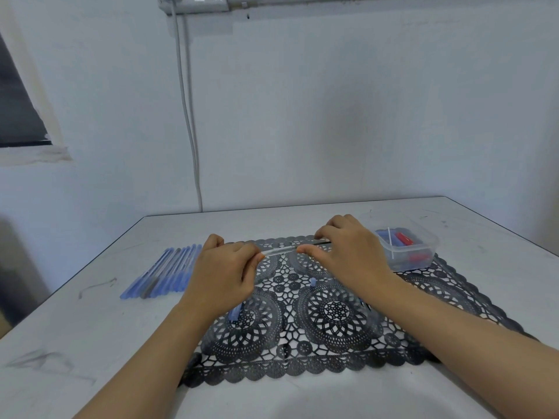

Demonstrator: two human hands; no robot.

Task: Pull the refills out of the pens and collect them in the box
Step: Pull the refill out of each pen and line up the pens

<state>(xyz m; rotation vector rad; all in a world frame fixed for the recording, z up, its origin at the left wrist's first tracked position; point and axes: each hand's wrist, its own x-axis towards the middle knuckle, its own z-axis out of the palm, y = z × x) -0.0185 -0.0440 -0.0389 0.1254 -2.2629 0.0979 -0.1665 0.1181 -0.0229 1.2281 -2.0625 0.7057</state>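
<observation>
the left hand (223,276) pinches one end of the clear pen (279,250) above the lace mat (423,303); the right hand (348,252) pinches the other end. pull straight along the pen's axis, without bending, then carry the refill to the box (423,251) just right.

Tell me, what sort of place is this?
Probably a plain workroom: a scuffed white table against a bare wall with a cable running down, and pens lined up beside a black lace-pattern mat.
</observation>
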